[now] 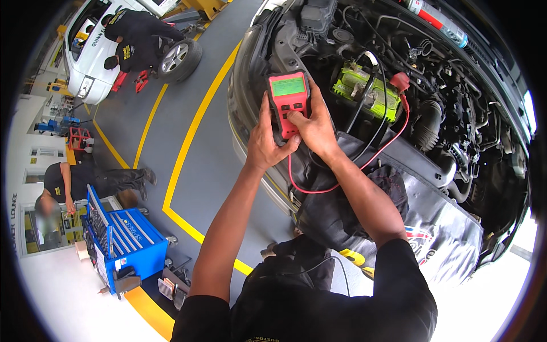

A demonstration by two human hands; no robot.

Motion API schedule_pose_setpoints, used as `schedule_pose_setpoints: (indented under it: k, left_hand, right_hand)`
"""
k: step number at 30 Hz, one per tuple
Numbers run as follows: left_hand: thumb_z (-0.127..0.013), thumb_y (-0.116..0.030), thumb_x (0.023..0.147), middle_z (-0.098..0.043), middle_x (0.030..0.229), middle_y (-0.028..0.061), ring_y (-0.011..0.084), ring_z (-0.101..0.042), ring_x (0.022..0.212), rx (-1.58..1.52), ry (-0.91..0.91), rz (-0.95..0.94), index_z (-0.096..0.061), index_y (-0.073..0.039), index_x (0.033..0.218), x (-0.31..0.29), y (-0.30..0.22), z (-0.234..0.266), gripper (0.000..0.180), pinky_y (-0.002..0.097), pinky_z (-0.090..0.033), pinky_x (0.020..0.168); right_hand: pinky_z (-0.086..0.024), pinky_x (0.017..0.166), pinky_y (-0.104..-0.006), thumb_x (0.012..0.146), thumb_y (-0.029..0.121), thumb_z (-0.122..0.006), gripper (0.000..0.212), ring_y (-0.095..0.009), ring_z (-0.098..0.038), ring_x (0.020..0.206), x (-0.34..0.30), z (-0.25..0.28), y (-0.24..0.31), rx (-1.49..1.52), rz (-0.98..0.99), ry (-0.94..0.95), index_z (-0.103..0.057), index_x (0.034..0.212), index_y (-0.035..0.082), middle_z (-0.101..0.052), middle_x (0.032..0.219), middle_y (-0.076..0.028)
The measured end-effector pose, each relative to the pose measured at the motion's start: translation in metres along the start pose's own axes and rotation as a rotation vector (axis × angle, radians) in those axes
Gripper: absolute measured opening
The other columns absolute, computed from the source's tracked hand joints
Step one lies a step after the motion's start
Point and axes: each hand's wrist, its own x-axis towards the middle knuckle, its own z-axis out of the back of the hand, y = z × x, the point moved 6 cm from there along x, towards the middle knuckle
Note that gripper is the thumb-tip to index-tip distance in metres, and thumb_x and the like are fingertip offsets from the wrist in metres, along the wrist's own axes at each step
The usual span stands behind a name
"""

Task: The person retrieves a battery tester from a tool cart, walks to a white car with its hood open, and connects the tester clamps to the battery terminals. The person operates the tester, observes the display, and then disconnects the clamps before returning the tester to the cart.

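Note:
Between my two hands is a red and black battery tester [286,102] with a lit green screen. My left hand [264,138] grips its left side and lower edge. The fingers of my right hand [315,126] wrap its right side, with the thumb on the buttons below the screen. A red cable [342,185] and a black cable [380,122] run from the tester toward a bright green car battery [364,91] in the engine bay. A red clamp [400,81] sits at the battery's right end. Whatever is at the black cable's end is hard to make out.
A dark fender cover [393,216] drapes over the car's side before me. A spray can [439,24] lies at the engine bay's far edge. To the left are a blue tool cabinet [137,239], a standing person [85,179], and people by a loose wheel [180,61] and white car.

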Motion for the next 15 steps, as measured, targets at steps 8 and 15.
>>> schedule_pose_setpoints:
  k: [8, 15]
  left_hand:
    - [-0.086, -0.048, 0.089, -0.065, 0.144, 0.0270, 0.0412, -0.071, 0.129, 0.038, -0.011, -0.010, -0.013, 0.009, 0.170, 0.0000, 0.0049, 0.0006, 0.123, 0.0471, -0.059, 0.106]
    - [-0.086, -0.047, 0.089, -0.065, 0.144, 0.0274, 0.0415, -0.070, 0.129, 0.031, -0.008, -0.007, -0.013, 0.009, 0.171, -0.0009, 0.0052, 0.0006, 0.123, 0.0474, -0.059, 0.106]
  right_hand:
    - [-0.060, 0.096, -0.0344, 0.091, 0.001, -0.068, 0.098, -0.023, -0.072, 0.113, -0.0004, -0.0005, 0.0009, 0.028, -0.012, 0.002, -0.013, 0.171, -0.010, -0.068, 0.132, -0.022]
    - [-0.060, 0.096, -0.0345, 0.090, 0.001, -0.067, 0.097, -0.023, -0.072, 0.112, 0.0003, 0.0001, -0.0029, 0.017, 0.012, 0.003, -0.014, 0.171, -0.009, -0.069, 0.130, -0.022]
